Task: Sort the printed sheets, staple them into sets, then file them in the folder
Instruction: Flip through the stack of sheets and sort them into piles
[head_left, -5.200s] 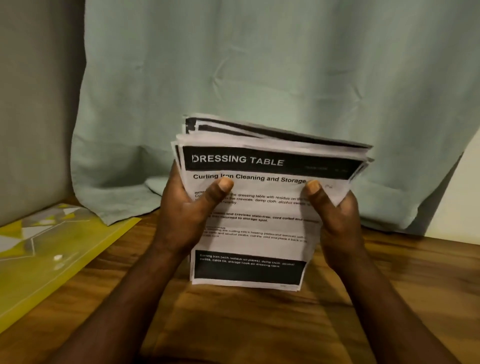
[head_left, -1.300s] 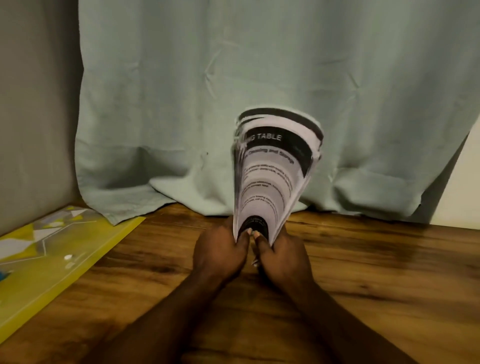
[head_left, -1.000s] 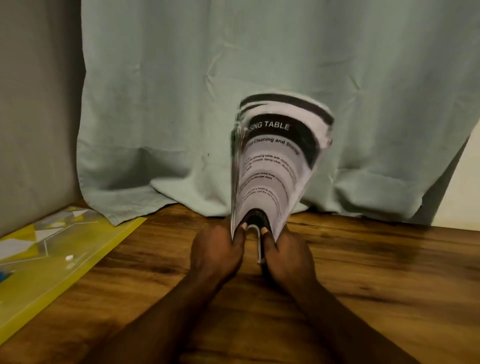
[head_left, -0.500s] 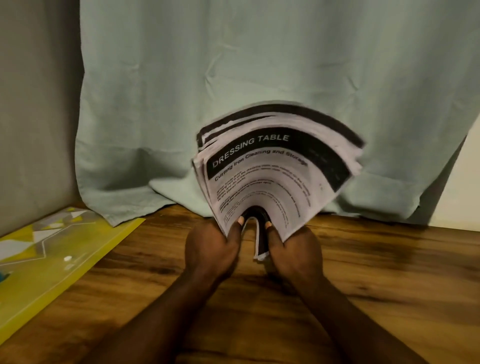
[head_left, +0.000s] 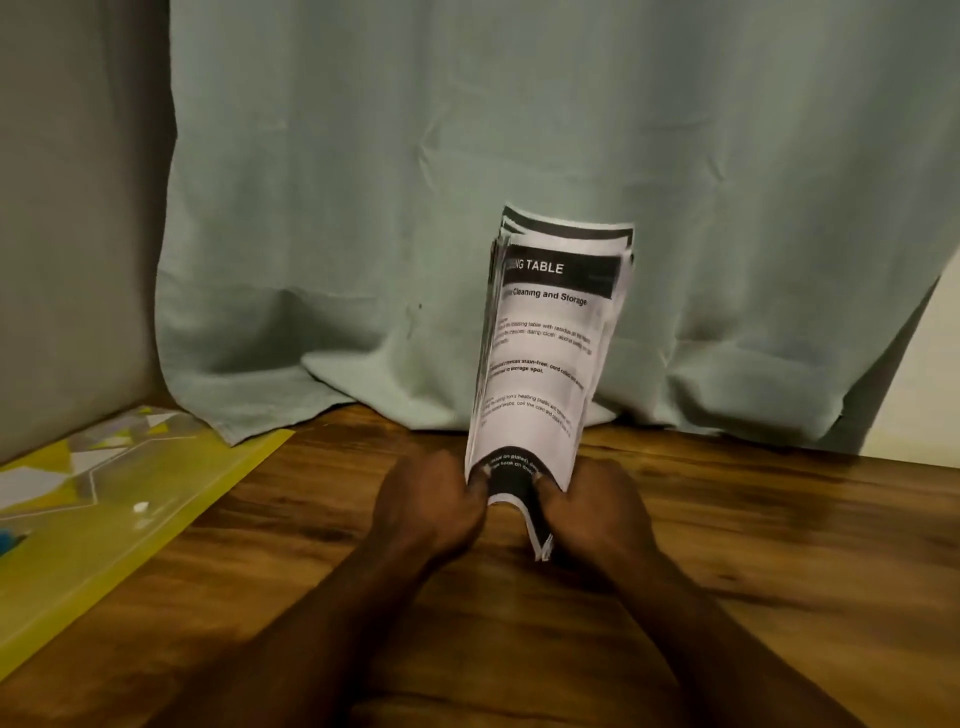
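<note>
Left hand (head_left: 431, 501) and right hand (head_left: 597, 514) both pinch the curled sheets (head_left: 543, 358) at the near edge; best ease the squeeze and tap them square on the table (head_left: 753, 530).

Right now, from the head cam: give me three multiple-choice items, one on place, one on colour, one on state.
1. Where is the yellow folder? A leaning on the wall B flat on the table, far left C on the floor
2. Colour of the curtain? A red B pale green C black
3. The sheet stack is? A lying flat B inside the folder C upright and bent
Key: 1B, it lies on the wood at left; 2B, pale green cloth hangs behind; 3C, left hand and right hand grip its bottom edge.
</note>
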